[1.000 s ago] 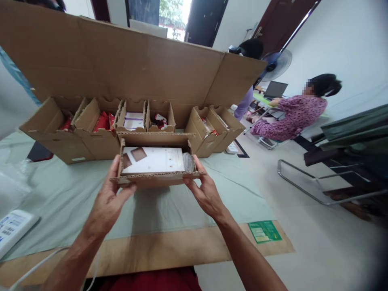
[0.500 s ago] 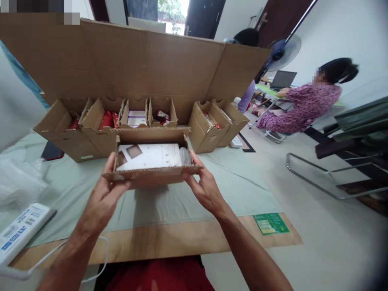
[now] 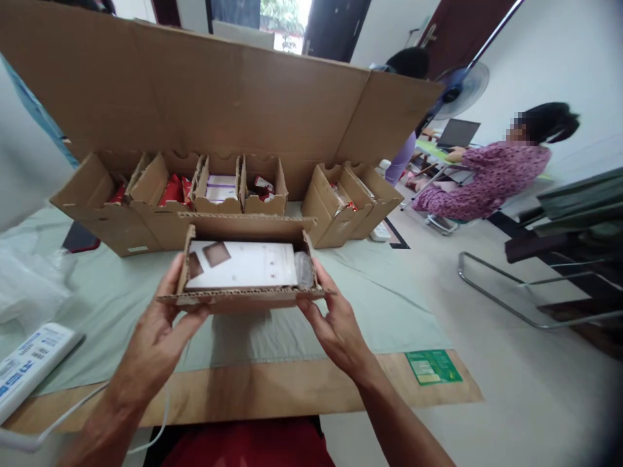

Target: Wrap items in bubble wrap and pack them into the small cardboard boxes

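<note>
Between my two hands is a small open cardboard box [image 3: 253, 299], held up over the cloth-covered table and tipped so its inside faces me. My left hand [image 3: 163, 327] grips its left end, thumb on the near wall and fingers round the side. At the right end my right hand [image 3: 335, 321] holds it in the same way. Inside lies a white carton [image 3: 248, 264] with brown square pictures, and beside it at the right a clear, round-edged item [image 3: 304, 269] whose kind I cannot make out.
Behind stand several open cardboard bins [image 3: 263, 204] with red packets and white boxes, before a tall cardboard panel [image 3: 233, 84]. A white power strip [image 3: 34, 363] and clear plastic [image 3: 29, 285] lie left; a green card [image 3: 433, 367] lies front right. A person [image 3: 506, 155] sits beyond.
The cardboard box, in both hands, has come slightly lower and nearer to me, shifting a little right. The view has tilted slightly.
</note>
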Demonstrator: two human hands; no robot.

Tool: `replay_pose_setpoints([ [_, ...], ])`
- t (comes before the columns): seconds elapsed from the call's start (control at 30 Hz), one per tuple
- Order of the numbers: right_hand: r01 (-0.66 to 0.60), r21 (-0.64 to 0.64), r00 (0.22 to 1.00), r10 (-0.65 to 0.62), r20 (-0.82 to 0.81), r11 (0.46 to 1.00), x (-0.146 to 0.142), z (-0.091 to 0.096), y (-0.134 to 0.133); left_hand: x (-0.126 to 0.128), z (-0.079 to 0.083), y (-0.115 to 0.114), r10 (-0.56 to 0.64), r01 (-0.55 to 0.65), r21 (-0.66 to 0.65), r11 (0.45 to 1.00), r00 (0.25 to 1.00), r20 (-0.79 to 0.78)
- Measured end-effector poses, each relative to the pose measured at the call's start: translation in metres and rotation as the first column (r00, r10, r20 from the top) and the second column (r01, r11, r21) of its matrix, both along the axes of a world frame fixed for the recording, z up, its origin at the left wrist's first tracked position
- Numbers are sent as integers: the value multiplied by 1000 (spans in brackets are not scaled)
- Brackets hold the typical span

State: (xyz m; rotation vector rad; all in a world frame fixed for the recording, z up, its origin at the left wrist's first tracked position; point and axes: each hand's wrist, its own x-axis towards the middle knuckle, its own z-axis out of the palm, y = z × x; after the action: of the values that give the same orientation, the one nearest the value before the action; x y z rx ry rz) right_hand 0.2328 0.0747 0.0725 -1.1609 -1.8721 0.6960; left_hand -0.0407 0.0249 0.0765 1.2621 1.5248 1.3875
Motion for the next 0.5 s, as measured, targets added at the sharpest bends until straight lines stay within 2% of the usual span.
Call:
replay_pose_setpoints([
  [0.1, 15, 40, 999, -13, -38, 999, -5, 8, 21, -3, 7, 19, 0, -2, 49, 999, 999, 34],
  [0.2, 113, 39, 993, -112, -25, 993, 20, 1, 25, 19, -1, 41, -96, 97, -1, 995, 993, 66],
  [0.3, 256, 16, 967, -256, -3, 966, 48, -20, 6, 48, -16, 68, -238, 244, -47, 969, 966, 100],
  [0.4, 420, 36, 907, -421, 21, 907, 59, -47, -27, 70, -26, 100, -377, 385, -43, 922, 918, 125],
  [0.5, 523, 95, 850, -526, 11, 847, 60, -73, -54, 82, -29, 128, -384, 388, -24, 921, 918, 98],
])
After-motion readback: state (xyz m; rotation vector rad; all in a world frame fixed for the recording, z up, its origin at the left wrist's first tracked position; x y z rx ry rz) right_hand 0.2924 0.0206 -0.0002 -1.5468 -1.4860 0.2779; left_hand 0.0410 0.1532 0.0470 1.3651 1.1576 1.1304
